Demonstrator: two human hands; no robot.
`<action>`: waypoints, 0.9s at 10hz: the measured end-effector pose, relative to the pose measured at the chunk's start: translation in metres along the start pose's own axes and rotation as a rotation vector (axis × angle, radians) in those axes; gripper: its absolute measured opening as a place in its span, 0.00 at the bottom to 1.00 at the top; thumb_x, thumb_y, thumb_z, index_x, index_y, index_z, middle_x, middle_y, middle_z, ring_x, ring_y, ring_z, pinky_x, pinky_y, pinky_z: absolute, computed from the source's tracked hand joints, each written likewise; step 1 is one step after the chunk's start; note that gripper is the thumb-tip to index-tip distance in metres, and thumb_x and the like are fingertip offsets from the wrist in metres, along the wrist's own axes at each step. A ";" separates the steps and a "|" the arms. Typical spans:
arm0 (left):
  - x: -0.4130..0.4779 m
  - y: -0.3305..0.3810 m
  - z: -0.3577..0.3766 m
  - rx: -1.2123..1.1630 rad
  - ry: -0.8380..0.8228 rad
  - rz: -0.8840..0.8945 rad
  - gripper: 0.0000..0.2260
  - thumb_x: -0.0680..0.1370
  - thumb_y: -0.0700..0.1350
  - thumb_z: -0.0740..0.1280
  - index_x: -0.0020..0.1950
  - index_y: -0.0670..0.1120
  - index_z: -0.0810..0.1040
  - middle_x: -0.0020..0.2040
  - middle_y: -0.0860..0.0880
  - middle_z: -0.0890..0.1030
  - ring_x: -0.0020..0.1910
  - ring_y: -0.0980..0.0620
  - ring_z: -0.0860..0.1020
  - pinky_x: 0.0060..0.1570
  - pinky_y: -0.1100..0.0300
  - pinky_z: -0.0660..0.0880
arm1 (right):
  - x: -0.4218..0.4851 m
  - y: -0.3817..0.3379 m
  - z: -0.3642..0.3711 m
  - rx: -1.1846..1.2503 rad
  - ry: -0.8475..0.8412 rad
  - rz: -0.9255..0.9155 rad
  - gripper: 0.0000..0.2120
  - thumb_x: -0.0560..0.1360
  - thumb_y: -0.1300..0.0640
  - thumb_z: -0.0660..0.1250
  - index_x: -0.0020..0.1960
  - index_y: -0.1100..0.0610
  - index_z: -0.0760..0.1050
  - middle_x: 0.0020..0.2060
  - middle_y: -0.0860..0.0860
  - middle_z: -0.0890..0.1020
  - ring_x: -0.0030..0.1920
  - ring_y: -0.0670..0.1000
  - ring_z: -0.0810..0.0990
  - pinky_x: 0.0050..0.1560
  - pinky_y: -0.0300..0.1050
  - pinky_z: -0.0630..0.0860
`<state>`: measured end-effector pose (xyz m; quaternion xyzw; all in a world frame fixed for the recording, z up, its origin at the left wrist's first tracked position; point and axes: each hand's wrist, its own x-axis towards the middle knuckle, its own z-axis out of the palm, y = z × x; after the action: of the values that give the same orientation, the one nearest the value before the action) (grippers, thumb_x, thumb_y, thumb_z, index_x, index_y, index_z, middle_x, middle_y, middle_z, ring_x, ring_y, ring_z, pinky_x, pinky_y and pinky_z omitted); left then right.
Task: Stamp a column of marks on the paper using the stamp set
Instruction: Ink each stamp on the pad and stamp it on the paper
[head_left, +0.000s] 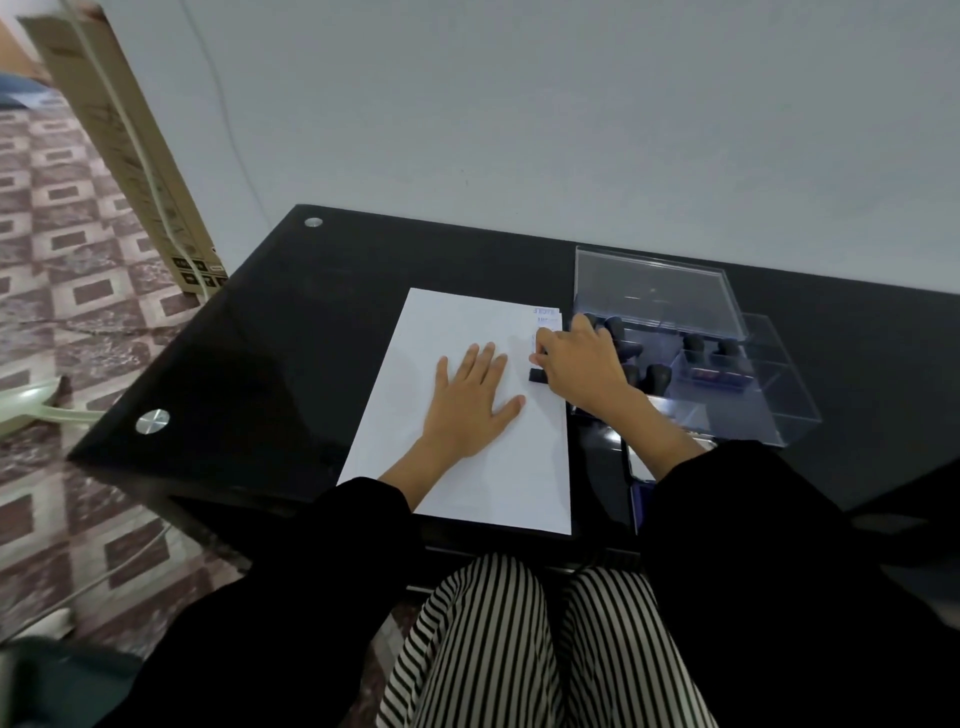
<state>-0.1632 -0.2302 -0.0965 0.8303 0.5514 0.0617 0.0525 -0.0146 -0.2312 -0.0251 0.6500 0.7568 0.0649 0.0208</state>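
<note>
Cardboard box (119, 150) leans on the wall, well left of the paper (467, 322) and beyond it. Paper lies on the black glass table (291, 332), long side running away from the person. Left hand (470, 402) lies flat on the paper's middle, palm down, fingers straight and spread; grip has nothing in it. Blue marks (546, 317) sit at the paper's far right corner, stacked in a short column along the right edge; text too small to read. Just nearer along that edge, a black stamp (537, 375) stands with its base on the paper. Right hand (582, 364) has its grip closed on the stamp, fingers curled over the top, so the handle is hidden. Clear case (774, 410) sits on the table just right of the paper, lid (654, 291) standing open at its far side, more dark stamps (693, 344) upright inside.
</note>
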 end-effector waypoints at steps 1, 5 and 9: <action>0.001 -0.001 0.000 0.001 0.001 0.003 0.29 0.81 0.60 0.47 0.78 0.47 0.48 0.78 0.49 0.47 0.77 0.49 0.45 0.73 0.45 0.43 | 0.001 -0.001 0.001 -0.008 0.002 0.015 0.12 0.81 0.53 0.53 0.58 0.57 0.70 0.53 0.52 0.81 0.60 0.56 0.68 0.54 0.52 0.66; 0.001 -0.001 0.002 -0.005 0.014 0.009 0.29 0.80 0.60 0.47 0.77 0.46 0.49 0.78 0.48 0.49 0.77 0.49 0.46 0.73 0.45 0.44 | 0.000 -0.007 0.001 -0.017 -0.009 0.061 0.12 0.81 0.54 0.54 0.60 0.57 0.70 0.55 0.53 0.79 0.61 0.56 0.70 0.59 0.55 0.65; 0.001 -0.001 0.001 -0.001 0.014 0.012 0.29 0.81 0.60 0.47 0.77 0.46 0.50 0.78 0.48 0.48 0.77 0.49 0.46 0.73 0.44 0.44 | 0.008 -0.005 0.003 0.006 -0.029 0.082 0.12 0.80 0.54 0.54 0.60 0.56 0.70 0.53 0.53 0.80 0.58 0.55 0.72 0.59 0.56 0.63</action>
<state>-0.1638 -0.2288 -0.0981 0.8332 0.5466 0.0682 0.0489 -0.0206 -0.2235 -0.0279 0.6816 0.7292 0.0540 0.0272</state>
